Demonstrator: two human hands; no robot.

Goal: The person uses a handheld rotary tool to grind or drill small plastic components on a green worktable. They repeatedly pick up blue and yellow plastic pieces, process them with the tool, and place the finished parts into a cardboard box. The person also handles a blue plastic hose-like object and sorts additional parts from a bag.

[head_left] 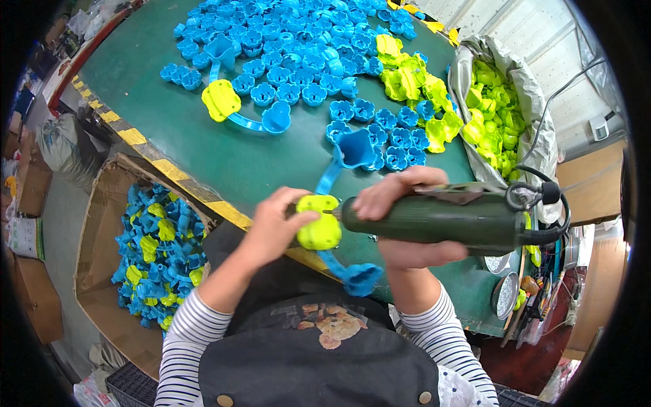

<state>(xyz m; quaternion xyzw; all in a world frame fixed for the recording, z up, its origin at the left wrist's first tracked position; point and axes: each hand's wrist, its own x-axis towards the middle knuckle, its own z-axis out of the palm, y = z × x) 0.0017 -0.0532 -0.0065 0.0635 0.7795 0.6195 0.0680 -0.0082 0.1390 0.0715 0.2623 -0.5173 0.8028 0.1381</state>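
My left hand (277,224) grips the yellow-green plastic middle piece (319,234) of an assembly with blue arms, one ending in a blue funnel (354,147), the other in a blue cup (362,279). My right hand (407,219) is closed around a dark green corded electric screwdriver (452,219), lying nearly level, its tip at the middle of the yellow-green piece. A similar assembly, with a yellow-green middle (221,100), rests farther left on the green tabletop (178,127). Small blue flower-shaped cups (314,94) stand in rows beyond my hands, with loose yellow-green pieces (407,76) beside them.
A cardboard box (101,285) holding blue and yellow-green assemblies stands at the left, below the table's striped edge (170,170). At the right are an open sack (460,86) of yellow-green pieces, metal bowls (505,295) of small parts and the tool's black cable (562,203).
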